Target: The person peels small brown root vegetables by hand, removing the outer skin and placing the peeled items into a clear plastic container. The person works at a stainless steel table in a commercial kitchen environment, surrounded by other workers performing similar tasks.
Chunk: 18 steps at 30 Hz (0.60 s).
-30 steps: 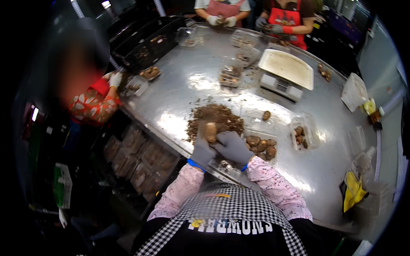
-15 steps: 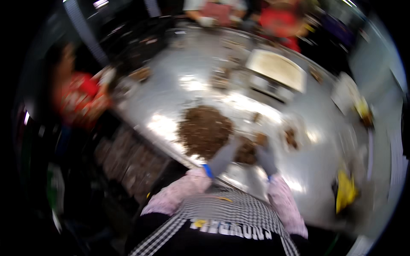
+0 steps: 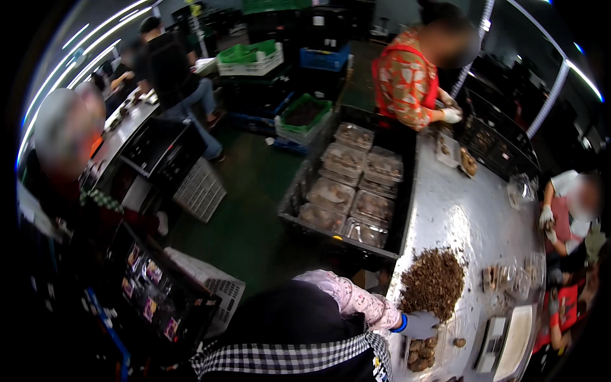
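Observation:
My left hand, in a grey glove with a blue band at the wrist, lies low over the metal table. Its fingers look stretched out beside the rim of a clear plastic punnet; whether they touch it is unclear. Round brown mushrooms fill that punnet, and a single mushroom lies to its right. Just beyond my hand spreads a heap of small brown pieces. My right hand is out of view.
A black crate of lidded clear punnets stands against the left side of the metal table. A white scale and clear packs are at right. Co-workers stand around; stacked crates are behind.
The view has swung far to the left, bringing the black crate and the floor into sight. My right hand has left the picture; my left hand stays near the punnet.

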Tool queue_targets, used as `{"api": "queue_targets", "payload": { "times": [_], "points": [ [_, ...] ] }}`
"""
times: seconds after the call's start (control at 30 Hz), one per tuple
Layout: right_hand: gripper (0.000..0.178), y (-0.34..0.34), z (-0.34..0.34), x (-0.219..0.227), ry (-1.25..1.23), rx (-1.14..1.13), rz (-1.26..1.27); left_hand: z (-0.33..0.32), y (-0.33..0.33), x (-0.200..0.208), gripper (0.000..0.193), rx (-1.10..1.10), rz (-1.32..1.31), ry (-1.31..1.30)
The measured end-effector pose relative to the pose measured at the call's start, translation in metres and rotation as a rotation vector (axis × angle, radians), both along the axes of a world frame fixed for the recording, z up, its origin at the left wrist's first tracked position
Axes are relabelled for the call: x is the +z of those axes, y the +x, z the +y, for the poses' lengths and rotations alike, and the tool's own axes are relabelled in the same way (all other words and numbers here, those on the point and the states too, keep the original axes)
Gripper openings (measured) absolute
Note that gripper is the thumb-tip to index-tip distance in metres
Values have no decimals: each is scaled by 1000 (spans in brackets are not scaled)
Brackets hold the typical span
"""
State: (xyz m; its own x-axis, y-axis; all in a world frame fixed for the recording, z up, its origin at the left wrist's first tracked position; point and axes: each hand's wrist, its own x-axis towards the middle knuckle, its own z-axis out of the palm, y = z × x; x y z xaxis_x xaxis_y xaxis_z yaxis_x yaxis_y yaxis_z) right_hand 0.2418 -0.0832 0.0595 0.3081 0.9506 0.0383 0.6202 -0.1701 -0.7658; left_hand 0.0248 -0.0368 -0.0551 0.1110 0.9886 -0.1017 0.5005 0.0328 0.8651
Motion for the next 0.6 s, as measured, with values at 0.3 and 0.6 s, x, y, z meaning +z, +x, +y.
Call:
{"api": "queue_targets", "payload": {
  "times": [0.3, 0.6],
  "points": [
    [32, 11, 31, -101, -225, 822, -639, -16, 6, -51, 44, -68, -58, 31],
    [40, 4, 24, -66, -126, 838, -663, 33, 41, -156, 24, -254, 207, 648]
  ]
}}
